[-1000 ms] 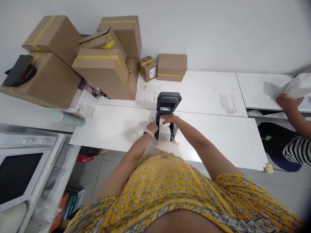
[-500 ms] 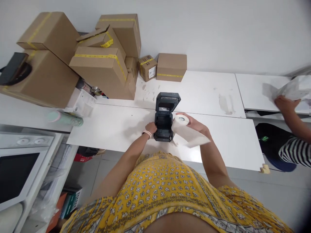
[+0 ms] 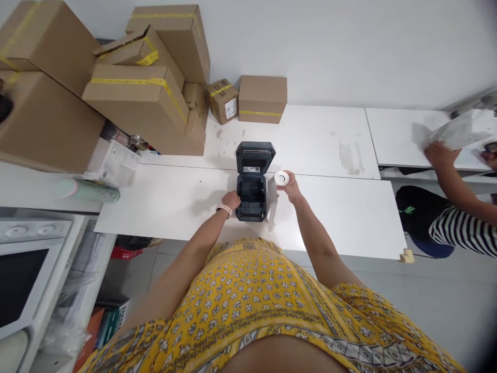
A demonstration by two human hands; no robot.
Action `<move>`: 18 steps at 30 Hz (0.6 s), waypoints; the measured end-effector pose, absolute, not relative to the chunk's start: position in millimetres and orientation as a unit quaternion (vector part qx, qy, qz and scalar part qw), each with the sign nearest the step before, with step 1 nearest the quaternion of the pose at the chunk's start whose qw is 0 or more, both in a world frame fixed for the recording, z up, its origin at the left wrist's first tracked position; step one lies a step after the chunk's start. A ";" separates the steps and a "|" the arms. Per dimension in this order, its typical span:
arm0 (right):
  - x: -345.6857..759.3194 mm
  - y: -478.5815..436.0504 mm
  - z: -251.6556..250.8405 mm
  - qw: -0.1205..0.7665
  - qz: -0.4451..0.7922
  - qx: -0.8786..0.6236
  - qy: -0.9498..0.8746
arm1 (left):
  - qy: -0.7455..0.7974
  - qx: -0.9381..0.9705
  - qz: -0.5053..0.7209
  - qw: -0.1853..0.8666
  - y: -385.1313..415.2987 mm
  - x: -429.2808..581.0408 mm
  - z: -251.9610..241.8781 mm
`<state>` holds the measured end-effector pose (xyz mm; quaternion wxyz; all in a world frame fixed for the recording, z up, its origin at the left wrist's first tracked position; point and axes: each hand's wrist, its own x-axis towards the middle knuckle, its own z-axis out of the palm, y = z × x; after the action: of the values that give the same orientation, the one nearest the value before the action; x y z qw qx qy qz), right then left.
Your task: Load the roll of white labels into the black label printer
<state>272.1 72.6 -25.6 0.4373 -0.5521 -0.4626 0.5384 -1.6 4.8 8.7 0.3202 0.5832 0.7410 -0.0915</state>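
Observation:
A dark grey label printer (image 3: 251,211) stands on the white table with its lid (image 3: 255,155) raised, and its inner bay shows no roll. At the printer's left side is my left hand (image 3: 231,200), its fingers closed on the edge of the casing; a pale band circles that wrist. My right hand (image 3: 292,187) grips a white label roll (image 3: 281,178) just right of the printer, with the round end of the roll facing up. A loose strip of paper (image 3: 271,191) hangs from the roll beside the printer's right wall.
Cardboard boxes (image 3: 135,98) are stacked at the back left, with a small box (image 3: 222,101) and a wider box (image 3: 263,98) beside them. A green bottle (image 3: 91,190) lies at left. At far right, a co-worker's hand (image 3: 441,154) touches a white package (image 3: 464,129).
The label roll in my right hand has turned, and its loose strip has swung from the right to beside the printer. My left hand stays at the printer. The view has shifted slightly.

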 end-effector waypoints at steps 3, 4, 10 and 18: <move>260.7 78.1 -40.2 0.402 0.533 -0.561 -0.490 | 0.745 0.579 -0.099 0.316 5.6 -0.3 12.4; 258.3 79.1 -45.0 0.390 0.531 -0.564 -0.497 | 0.747 0.577 -0.102 0.316 5.8 0.0 13.9; 261.5 72.3 -65.8 0.336 0.547 -0.583 -0.497 | 0.750 0.569 -0.099 0.322 5.0 1.4 22.5; 293.3 17.4 -74.5 0.334 0.557 -0.638 -0.414 | 0.756 0.559 -0.101 0.326 7.5 5.0 26.5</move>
<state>293.3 17.4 -74.5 0.3338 -0.6379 -0.4136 0.5573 5.0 7.5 26.5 0.3260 0.5591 0.7556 -0.1009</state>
